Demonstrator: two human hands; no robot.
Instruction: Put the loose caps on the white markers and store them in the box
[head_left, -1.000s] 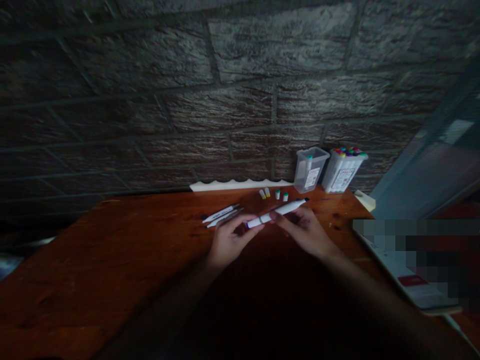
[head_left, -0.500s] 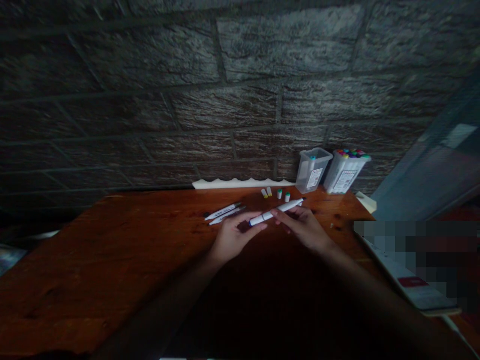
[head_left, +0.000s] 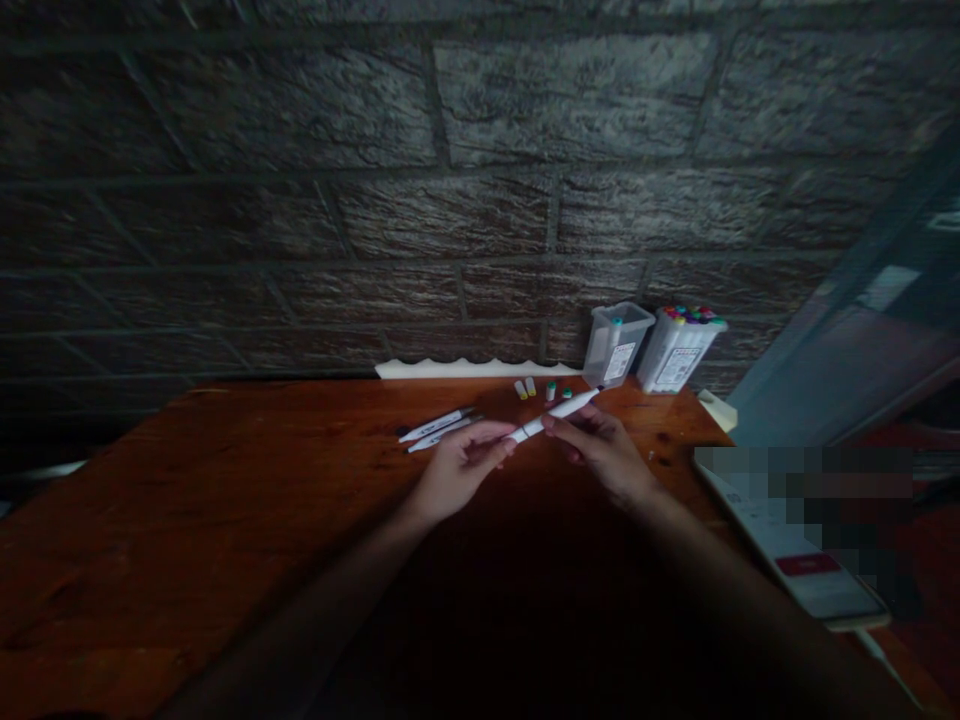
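Both hands hold one white marker (head_left: pixel 564 407) above the wooden table, tilted with its dark, uncapped tip up and to the right. My left hand (head_left: pixel 466 462) pinches the capped lower end between thumb and fingers, covering that end. My right hand (head_left: pixel 600 447) grips the barrel around its middle. Two uncapped white markers (head_left: pixel 433 425) lie side by side just beyond my left hand, partly hidden by it. Behind the held marker are two white caps with yellow ends (head_left: pixel 525 388) and two with green ends (head_left: pixel 551 391).
A clear plastic box (head_left: pixel 616 345) with one blue-ended marker stands by the brick wall. Beside it is a box packed with coloured markers (head_left: pixel 681 350). A wavy white strip (head_left: pixel 480 370) runs along the wall. A phone or tablet (head_left: pixel 795 545) with a cable lies at the right edge.
My left fingers have slid over the marker's lower end, whose blue tip showed before. Both hands still hold the marker. The view has shifted slightly.
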